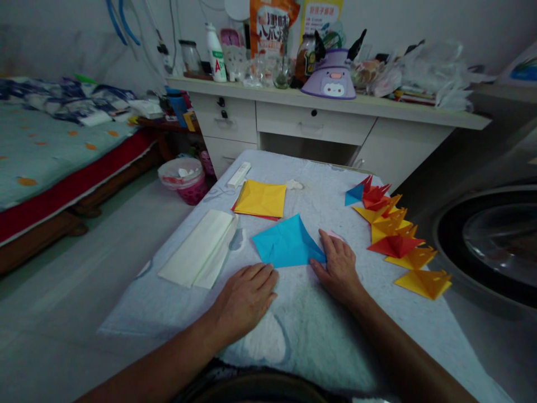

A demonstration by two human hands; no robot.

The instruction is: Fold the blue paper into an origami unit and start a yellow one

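A partly folded blue paper [285, 243] lies in the middle of the cloth-covered table [319, 330]. My left hand [247, 294] rests flat on the cloth, fingers stretched out, its fingertips at the paper's near left corner. My right hand [339, 266] lies with its fingers pressed on the paper's right corner, holding a flap down. A stack of yellow paper sheets [260, 198] sits behind the blue paper.
A row of folded yellow, red and blue paper pieces [394, 238] runs along the table's right side. A folded white sheet [201, 249] lies at left, a white stick [239, 174] farther back. Beyond stand a cluttered desk [319, 106], a pink bin [184, 179] and a bed [54, 157].
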